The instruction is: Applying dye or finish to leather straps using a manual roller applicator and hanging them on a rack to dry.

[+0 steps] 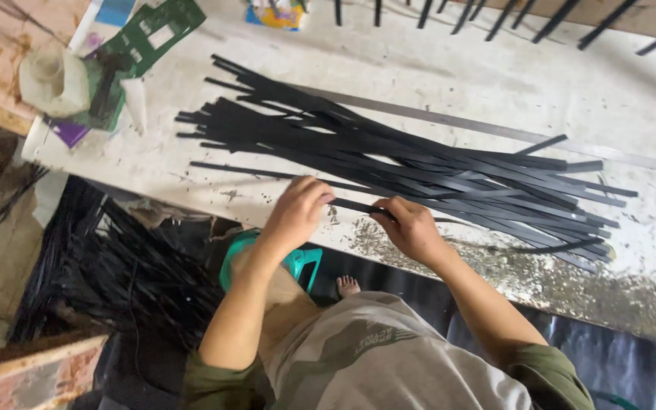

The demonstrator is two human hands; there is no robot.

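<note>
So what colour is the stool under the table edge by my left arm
Teal green, seen in the head view: the stool shows just below the left hand.

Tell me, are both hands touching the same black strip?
Touching. The head view shows the left hand and right hand each pinching one thin black strip between their fingertips.

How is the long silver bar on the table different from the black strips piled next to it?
The silver bar is grey and shiny; the black strips are dark and matte. The bar is a single piece lying alone; the strips are many, heaped and crossing each other. The bar runs longer, past the pile's right end. Neither hand touches the bar, while the left hand and right hand pinch one strip. Both are thin, flat and lie on the white table.
</note>
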